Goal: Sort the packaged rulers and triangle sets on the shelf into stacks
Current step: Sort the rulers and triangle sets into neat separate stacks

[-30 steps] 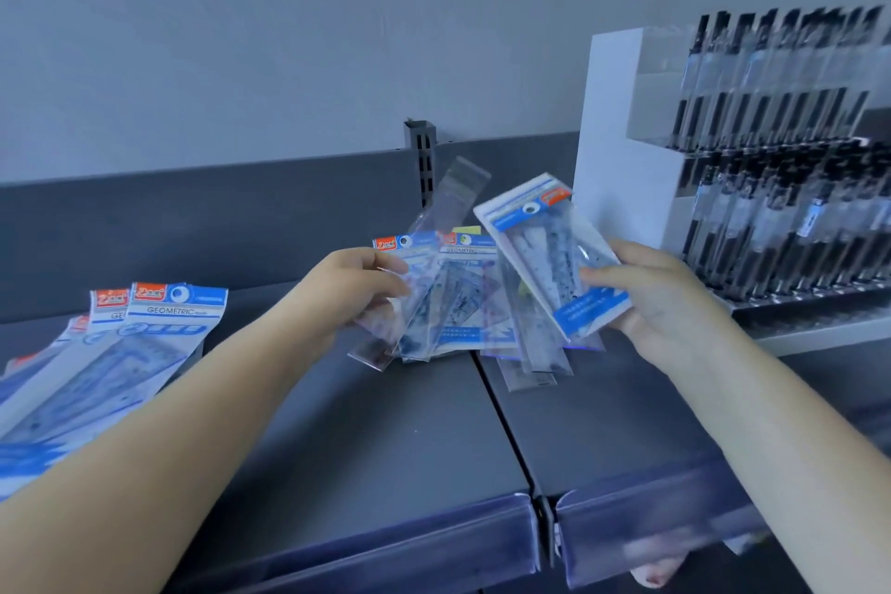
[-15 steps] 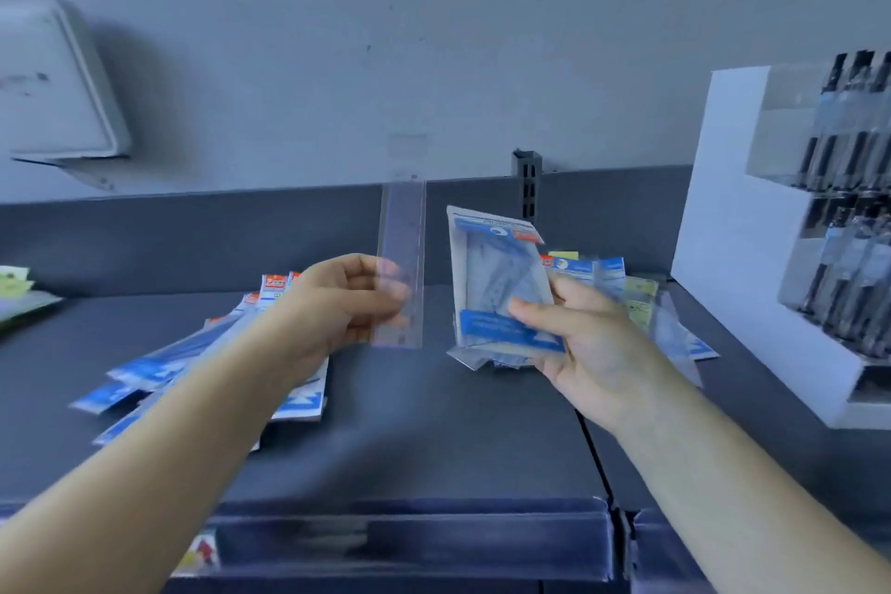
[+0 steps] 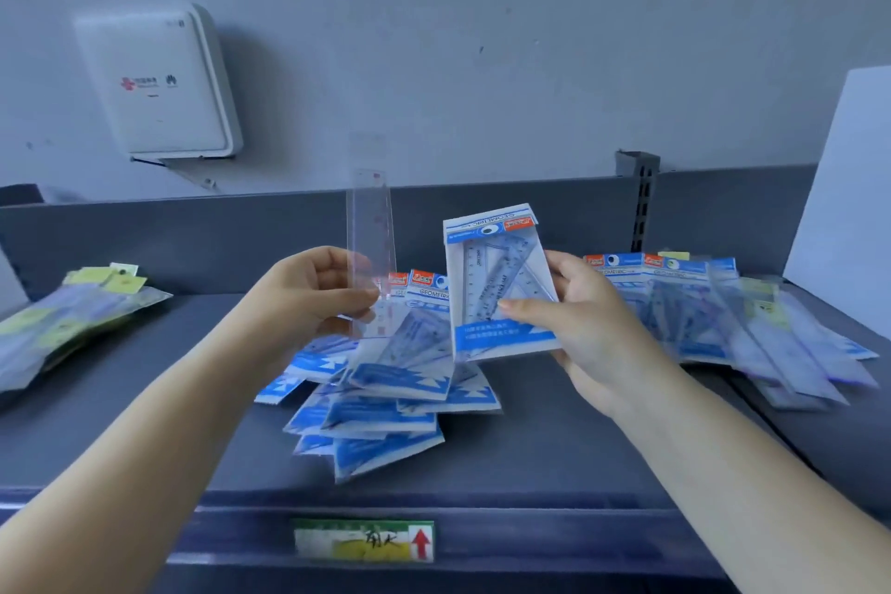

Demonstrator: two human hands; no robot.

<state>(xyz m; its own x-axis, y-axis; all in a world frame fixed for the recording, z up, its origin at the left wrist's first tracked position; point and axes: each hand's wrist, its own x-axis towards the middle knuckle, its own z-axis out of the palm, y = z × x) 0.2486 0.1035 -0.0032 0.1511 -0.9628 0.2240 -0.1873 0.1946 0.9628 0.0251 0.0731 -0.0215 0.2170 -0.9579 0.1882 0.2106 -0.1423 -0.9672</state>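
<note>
**Both hands loaded above central pile**

Presently, left hand pinches a clear ruler sleeve upright, just above the central pile on the shelf. Right hand grips a triangle set packet, above the pile's right edge.

Blue-and-white triangle-set packs, yellow-green-labelled packs, grey shelf
</note>
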